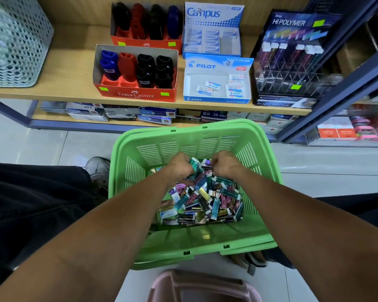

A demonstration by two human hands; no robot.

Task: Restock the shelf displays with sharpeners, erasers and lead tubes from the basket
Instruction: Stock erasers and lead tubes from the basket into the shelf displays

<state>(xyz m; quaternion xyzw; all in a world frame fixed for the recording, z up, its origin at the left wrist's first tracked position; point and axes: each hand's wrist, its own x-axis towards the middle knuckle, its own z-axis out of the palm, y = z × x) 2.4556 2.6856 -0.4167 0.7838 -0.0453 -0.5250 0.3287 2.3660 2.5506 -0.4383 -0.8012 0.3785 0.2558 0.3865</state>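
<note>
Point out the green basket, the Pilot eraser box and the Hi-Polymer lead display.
green basket (183,243): head view, near slotted wall.
Pilot eraser box (216,66): head view, raised blue lid flap.
Hi-Polymer lead display (297,23): head view, dark header card.

Faber-Castell sharpener box (135,94); Campus, Pilot eraser boxes (214,13) (218,66); Hi-Polymer lead display (289,22).

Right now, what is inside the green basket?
The green basket holds a heap of small lead tubes in many colours, with both hands reaching in. Whatever lies beneath the heap and under the hands is covered.
</note>
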